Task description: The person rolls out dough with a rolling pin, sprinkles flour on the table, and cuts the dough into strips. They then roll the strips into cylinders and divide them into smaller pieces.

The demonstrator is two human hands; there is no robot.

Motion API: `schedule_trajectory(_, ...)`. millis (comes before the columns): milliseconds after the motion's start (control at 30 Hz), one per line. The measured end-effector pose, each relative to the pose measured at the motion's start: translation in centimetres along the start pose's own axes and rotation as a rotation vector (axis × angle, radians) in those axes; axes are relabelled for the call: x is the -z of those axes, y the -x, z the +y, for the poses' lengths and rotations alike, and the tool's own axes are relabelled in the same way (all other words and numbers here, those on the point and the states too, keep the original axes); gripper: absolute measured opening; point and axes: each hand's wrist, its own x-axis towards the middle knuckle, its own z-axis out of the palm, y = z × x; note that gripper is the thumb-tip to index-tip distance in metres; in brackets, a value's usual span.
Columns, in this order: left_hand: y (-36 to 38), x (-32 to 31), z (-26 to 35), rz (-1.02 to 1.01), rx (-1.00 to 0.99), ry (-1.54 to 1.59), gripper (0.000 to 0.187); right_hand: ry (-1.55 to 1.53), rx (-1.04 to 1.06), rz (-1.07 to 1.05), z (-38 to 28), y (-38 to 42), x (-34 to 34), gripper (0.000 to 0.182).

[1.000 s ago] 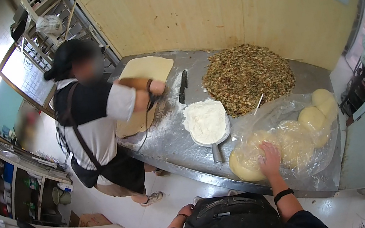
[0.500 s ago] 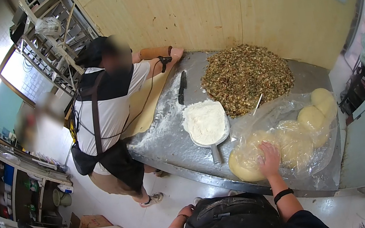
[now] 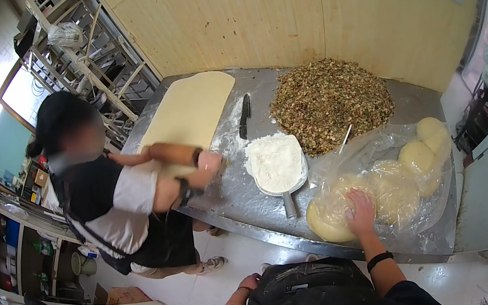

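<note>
My right hand [image 3: 361, 211] rests flat, fingers spread, on a clear plastic sheet [image 3: 388, 153] that covers several pale dough balls [image 3: 417, 156] at the near right of the steel table [image 3: 233, 200]. My left hand [image 3: 250, 280] hangs low at my waist, off the table, with nothing seen in it; its fingers are partly hidden. A scoop of white flour [image 3: 275, 163] lies just left of the covered dough.
A co-worker at the table's left pulls a wooden rolling pin [image 3: 177, 153] over a long dough sheet [image 3: 188, 114]. A black knife [image 3: 244, 115] lies beside it. A big heap of chopped filling [image 3: 330, 103] sits at the back. Racks stand behind; a white counter is lower left.
The co-worker's rolling pin went to the far end of the dough sheet and has come back to the near edge. My hands have stayed put.
</note>
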Motion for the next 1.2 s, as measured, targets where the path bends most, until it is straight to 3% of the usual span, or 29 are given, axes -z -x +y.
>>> schedule_trajectory(1200, -0.38, 0.14, 0.36, -0.009, -0.02, -0.048, 0.035, 0.008, -0.021, -0.017, -0.19, -0.08, 0.23, 0.041)
